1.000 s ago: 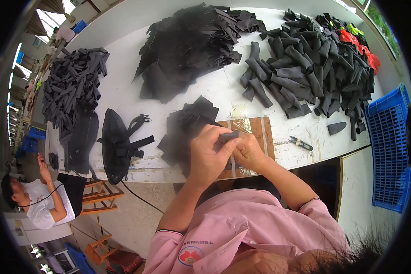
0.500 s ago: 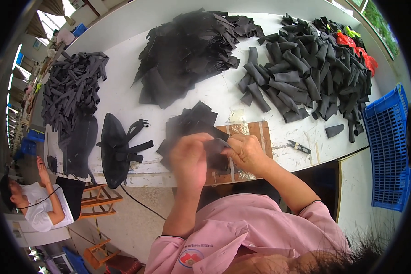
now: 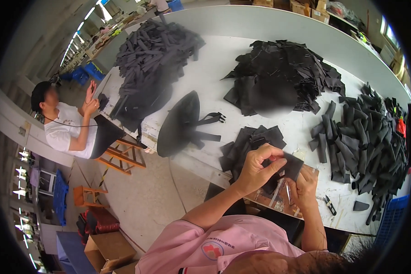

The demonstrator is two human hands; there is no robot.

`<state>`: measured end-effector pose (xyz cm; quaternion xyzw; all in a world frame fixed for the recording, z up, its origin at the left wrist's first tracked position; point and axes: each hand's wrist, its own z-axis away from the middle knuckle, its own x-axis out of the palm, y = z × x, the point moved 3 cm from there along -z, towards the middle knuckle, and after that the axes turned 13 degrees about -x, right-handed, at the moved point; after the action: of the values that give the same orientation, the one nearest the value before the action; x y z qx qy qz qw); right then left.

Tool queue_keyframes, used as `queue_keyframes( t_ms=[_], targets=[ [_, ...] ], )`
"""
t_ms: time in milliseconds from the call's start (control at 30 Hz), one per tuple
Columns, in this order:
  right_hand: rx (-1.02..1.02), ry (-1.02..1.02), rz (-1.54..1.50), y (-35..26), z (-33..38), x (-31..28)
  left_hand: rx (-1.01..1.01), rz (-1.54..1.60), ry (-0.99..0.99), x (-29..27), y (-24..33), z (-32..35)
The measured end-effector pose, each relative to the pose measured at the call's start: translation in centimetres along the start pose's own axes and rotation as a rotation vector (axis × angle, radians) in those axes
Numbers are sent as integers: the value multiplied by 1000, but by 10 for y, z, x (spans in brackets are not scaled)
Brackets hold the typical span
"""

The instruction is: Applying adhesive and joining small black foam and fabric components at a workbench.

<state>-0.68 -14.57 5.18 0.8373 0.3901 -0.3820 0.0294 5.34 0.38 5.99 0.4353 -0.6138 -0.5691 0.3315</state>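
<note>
A small dark square of fabric (image 3: 293, 165) is held up above the near edge of the table. My left hand (image 3: 260, 170) is closed, its thumb and fingertips pinching the left edge of this piece. From below and to the right, my right hand (image 3: 304, 188) grips the piece's lower part; some of its fingers are hidden. Under my hands lies a brown board (image 3: 262, 197) with strips of clear tape. Beside it, to the left, is a loose pile of black fabric pieces (image 3: 235, 153), partly covered by my left hand.
Black pieces form a flat-cut heap (image 3: 315, 77), a rolled-strip heap (image 3: 157, 43) and a tube heap (image 3: 356, 137). A black pouch with straps (image 3: 180, 123) lies left of centre. Thread snips (image 3: 329, 205) lie at right, near a blue crate (image 3: 392, 217). Another person (image 3: 71, 123) sits at left.
The view has swung left, so the table appears shifted right. The fabric piece, earlier bent between my hands, now shows a flat face. The seated person's hands remain raised together.
</note>
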Motion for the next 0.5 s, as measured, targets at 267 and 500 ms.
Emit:
queue_keyframes(
  t_ms=[267, 500],
  targets=[
    [526, 598, -255, 100, -14, -42, -269, 17, 518, -84, -88, 18],
    [1112, 828, -294, 170, 139, 8, -277, -502, 888, -166, -169, 66]
  ],
)
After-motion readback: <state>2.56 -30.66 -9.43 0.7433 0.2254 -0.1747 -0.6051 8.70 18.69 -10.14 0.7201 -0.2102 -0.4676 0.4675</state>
